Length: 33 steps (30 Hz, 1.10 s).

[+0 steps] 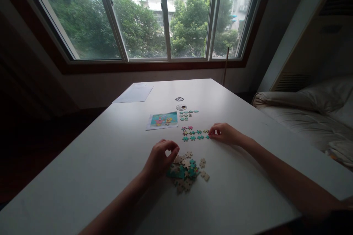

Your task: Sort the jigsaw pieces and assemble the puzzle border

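My right hand (pixel 224 133) is closed in a pinch at the right end of rows of jigsaw pieces (pixel 192 138). Its fingertips are on a teal jigsaw piece (pixel 207 137) lying on the table. Just left of a loose heap of jigsaw pieces (pixel 185 172), my left hand (pixel 161 156) has thumb and forefinger curled together; whether anything is between them I cannot make out. Teal faces and plain beige backs are mixed in the heap. A few beige pieces (pixel 204 174) lie apart on its right. Farther back is another group of laid-out pieces (pixel 185 115).
A colourful cartoon picture sheet (pixel 163 120) lies left of the rows. Two round black-and-white discs (pixel 181 107) sit beyond it. White paper (pixel 134 93) rests at the far left of the white table (pixel 104 161). A pale sofa (pixel 309 106) stands right, a window behind.
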Tool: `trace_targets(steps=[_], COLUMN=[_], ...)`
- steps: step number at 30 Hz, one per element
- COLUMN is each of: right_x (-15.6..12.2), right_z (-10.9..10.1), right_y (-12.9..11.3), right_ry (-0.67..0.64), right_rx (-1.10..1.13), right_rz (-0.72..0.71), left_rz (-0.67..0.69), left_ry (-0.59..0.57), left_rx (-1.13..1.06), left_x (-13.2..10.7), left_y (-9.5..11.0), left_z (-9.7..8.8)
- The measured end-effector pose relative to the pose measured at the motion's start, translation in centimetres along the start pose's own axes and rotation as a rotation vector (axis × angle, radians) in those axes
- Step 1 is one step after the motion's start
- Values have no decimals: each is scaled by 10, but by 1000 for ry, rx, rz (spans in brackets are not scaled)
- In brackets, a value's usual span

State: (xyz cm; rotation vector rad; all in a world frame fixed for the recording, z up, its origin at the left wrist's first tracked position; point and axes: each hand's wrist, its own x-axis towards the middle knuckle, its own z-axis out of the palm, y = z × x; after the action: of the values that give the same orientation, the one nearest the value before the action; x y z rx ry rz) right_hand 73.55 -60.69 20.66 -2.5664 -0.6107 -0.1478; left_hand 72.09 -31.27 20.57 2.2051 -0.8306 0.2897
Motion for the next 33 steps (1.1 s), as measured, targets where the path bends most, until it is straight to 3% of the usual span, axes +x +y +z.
trace_targets(steps=[11,15,22,33], right_x=[1,2,0,-2], right_z=[5,9,34,30], right_y=[-1,-21,-69,-79], right_ry=[58,64,-74,-80], right_rx=[-29,-4,-17,-1], right_rz=[-18,-84,-257,-286], left_rz=[5,8,12,17], left_ry=[5,3,-4,-20], left_rx=[3,4,7,12], left_x=[-1,0,2,1], left_y=[0,-1,-2,1], left_z=[-1,-1,0,0])
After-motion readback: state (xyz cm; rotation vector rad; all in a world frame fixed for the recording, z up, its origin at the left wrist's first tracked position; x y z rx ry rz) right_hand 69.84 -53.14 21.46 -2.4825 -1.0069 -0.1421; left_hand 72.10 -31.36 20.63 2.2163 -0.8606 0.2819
